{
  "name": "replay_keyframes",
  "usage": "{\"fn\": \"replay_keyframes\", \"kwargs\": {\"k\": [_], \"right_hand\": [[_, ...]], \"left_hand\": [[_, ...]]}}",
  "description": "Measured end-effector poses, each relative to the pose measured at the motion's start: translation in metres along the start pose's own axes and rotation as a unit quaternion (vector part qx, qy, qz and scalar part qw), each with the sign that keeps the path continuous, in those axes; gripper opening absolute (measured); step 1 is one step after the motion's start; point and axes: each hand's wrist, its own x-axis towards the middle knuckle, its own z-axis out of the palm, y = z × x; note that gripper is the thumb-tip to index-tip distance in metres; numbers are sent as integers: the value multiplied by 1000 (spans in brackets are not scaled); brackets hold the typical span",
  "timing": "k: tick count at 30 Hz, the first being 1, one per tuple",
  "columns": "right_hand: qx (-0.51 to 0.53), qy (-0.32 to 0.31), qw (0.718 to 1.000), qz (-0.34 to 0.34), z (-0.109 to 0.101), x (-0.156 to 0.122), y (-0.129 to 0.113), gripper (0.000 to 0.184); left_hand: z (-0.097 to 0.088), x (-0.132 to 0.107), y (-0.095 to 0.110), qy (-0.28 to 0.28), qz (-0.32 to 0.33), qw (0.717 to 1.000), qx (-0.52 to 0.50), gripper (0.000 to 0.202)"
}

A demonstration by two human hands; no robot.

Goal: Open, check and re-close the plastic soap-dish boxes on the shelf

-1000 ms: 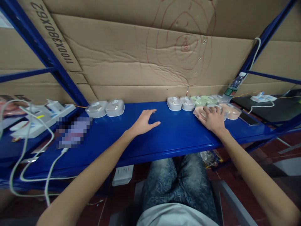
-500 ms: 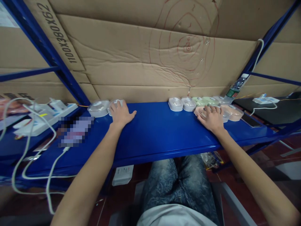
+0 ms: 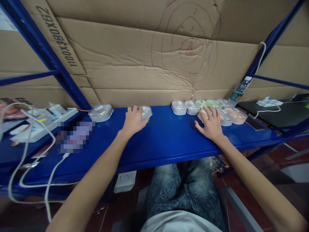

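Note:
My left hand (image 3: 133,121) lies over a small clear-lidded white case (image 3: 145,111) on the blue metal shelf (image 3: 169,138), fingers curled on it. A second such case (image 3: 100,112) stays further left by the cardboard wall. My right hand (image 3: 211,123) rests flat with fingers spread on a pinkish case (image 3: 203,115), at the front of a cluster of white (image 3: 179,107), green (image 3: 209,103) and pink cases (image 3: 238,115).
A cardboard sheet (image 3: 145,64) backs the shelf. White power strips (image 3: 45,120) and charging cables (image 3: 29,151) lie at the left beside a blurred-out item. A water bottle (image 3: 239,89) and a phone (image 3: 256,123) sit at the right. My knees are under the shelf.
My left hand went left to the pair of cases, took hold of the right one and slid it rightwards. My right hand shifted slightly toward me on the cluster.

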Motion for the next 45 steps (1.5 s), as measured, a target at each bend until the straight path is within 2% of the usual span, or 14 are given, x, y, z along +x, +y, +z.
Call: {"fn": "replay_keyframes", "kwargs": {"k": [2,4,7,11,15,18,20,24,27,34,40,45], "right_hand": [[61,5,998,-33,-3,3,-18,58],[129,-8,990,-60,-5,5,-39,60],[236,-70,966,-80,-5,10,-67,74],[348,-135,923,-98,-1,16,-91,89],[389,-149,903,-106,4,15,-96,86],[409,-146,894,-114,5,14,-94,81],[422,-136,887,-124,5,13,-91,79],[448,-116,876,-139,4,15,-89,77],[456,-119,871,-141,4,15,-89,77],[455,-124,874,-116,6,13,-90,85],[472,-110,870,-89,3,15,-89,71],[465,-46,884,-24,1,16,-85,58]], "left_hand": [[-1,-1,11,8,74,994,-84,46],[-4,-4,23,11,142,974,-175,33],[-13,-12,41,4,210,942,-261,20],[-23,-21,57,-25,256,909,-327,14],[-25,-26,64,-24,258,896,-362,15],[-23,-26,64,-15,255,896,-363,26],[-21,-26,62,-30,253,897,-360,40],[-12,-26,57,-120,243,896,-352,78],[-7,-26,56,-159,235,890,-357,92],[-7,-29,57,-149,203,902,-350,111],[-8,-29,58,-139,203,901,-358,120],[-8,-30,57,-147,175,897,-379,136]]}}
